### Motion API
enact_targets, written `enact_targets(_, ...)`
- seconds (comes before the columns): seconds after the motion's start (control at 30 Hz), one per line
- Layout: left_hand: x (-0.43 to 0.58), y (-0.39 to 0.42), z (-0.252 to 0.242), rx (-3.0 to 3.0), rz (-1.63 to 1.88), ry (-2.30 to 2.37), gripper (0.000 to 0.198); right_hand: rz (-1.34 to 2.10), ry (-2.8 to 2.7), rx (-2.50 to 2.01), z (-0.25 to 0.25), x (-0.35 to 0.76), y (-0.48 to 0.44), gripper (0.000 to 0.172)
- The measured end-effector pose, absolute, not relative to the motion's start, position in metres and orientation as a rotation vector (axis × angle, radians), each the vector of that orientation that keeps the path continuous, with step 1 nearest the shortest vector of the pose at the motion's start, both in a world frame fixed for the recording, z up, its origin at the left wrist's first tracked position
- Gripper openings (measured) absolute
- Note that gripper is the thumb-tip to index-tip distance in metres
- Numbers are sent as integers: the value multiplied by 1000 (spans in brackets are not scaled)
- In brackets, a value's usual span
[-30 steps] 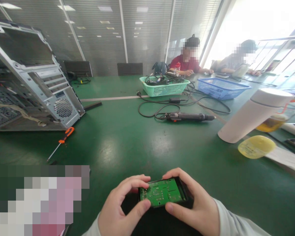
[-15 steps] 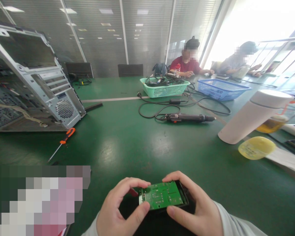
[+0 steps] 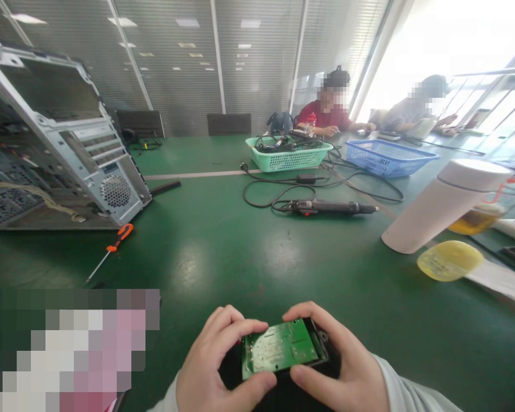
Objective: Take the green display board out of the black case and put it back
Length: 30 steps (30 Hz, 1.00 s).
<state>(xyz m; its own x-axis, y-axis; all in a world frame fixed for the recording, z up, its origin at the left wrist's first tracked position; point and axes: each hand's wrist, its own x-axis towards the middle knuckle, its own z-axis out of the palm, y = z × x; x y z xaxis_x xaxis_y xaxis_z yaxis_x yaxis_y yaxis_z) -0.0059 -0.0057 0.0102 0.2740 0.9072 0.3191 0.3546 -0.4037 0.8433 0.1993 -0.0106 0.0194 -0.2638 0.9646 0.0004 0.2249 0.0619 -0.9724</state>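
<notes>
Both my hands hold a green circuit board (image 3: 280, 348) low in front of me, above the green table. My left hand (image 3: 220, 360) grips its left end, with the thumb below the board and the fingers over the top edge. My right hand (image 3: 337, 355) holds the right end, next to a black plastic casing (image 3: 320, 337) around that end. The casing's lower part is hidden by my hands and the board.
An open computer case (image 3: 55, 137) stands at the left, with an orange-handled screwdriver (image 3: 114, 246) near it. Ahead lie an electric screwdriver (image 3: 330, 208) and cables. Beyond are green and blue baskets (image 3: 288, 155) (image 3: 388, 158). A white bottle (image 3: 446, 206) lies at the right. Two people sit far off.
The circuit board has turned slightly in my hands, its left end now lower. My left fingers have shifted along its edge, and the view has drifted a little.
</notes>
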Motion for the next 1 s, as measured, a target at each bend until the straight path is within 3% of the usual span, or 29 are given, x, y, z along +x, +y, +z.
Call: enact_targets(1.0,-5,-7,13,1792,1127,1142,38,1278,-1531,-1185,16,201,-8,35)
